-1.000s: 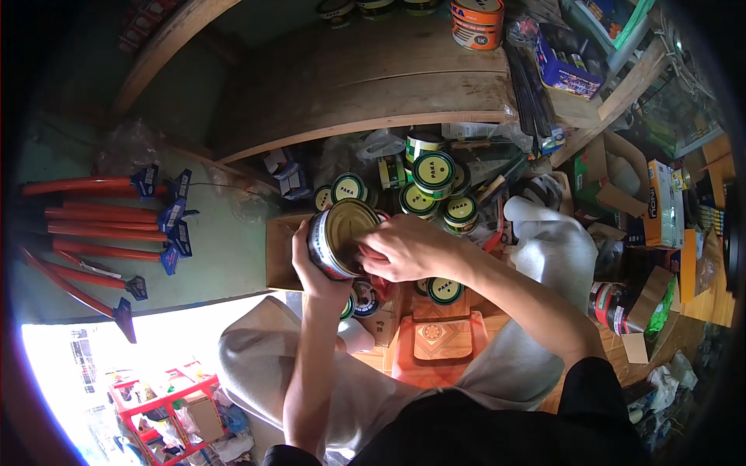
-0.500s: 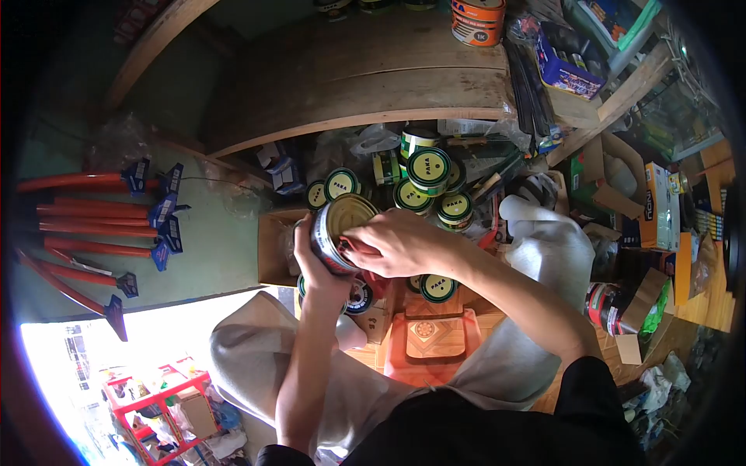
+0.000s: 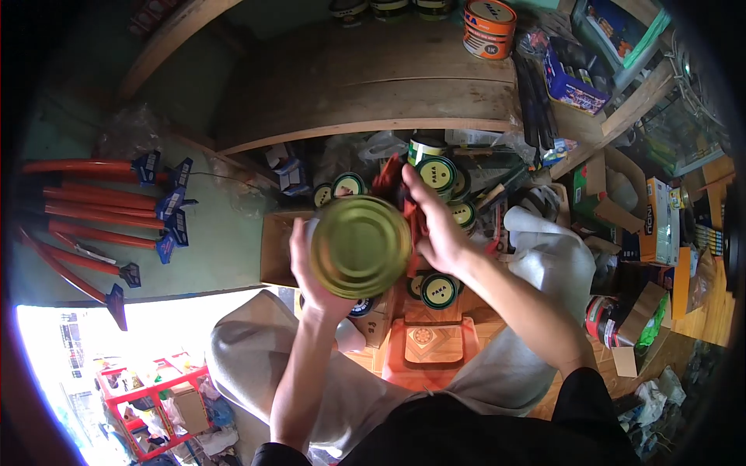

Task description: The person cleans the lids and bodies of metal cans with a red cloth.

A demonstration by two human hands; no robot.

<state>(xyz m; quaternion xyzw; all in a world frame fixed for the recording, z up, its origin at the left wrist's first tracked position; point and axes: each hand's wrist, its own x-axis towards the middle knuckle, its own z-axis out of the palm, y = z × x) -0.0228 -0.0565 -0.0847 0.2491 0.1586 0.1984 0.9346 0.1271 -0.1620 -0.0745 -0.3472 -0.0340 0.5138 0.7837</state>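
A wooden shelf (image 3: 373,105) spans the top of the view, with an orange tin (image 3: 488,35) and a purple box (image 3: 573,81) towards its right end. Below it, small tins (image 3: 435,172) with pale, green-rimmed lids stand in a cluster, some stacked; two more (image 3: 439,291) sit nearer the person. An open carton (image 3: 284,248) lies left of them. Along the greenish surface (image 3: 210,264) on the left, red-handled tools (image 3: 101,210) with blue labels fan out. An orange stool (image 3: 396,357) stands on the tiled floor (image 3: 373,359) between the person's knees, and a red rack (image 3: 128,400) shows at lower left, beside bright light. More boxes (image 3: 660,221) crowd the right.

The can (image 3: 361,247) is held up above the stool, its round end facing the camera. The left hand (image 3: 317,286) has its grip spread around the can's lower left side. The right hand (image 3: 441,229) has its grip closed on a red cloth (image 3: 386,180) at the can's right; whether its fingers touch the can is hidden. Half a second ago the can was tilted, with the right hand over its end; now that hand is off to the side and the end shows whole.
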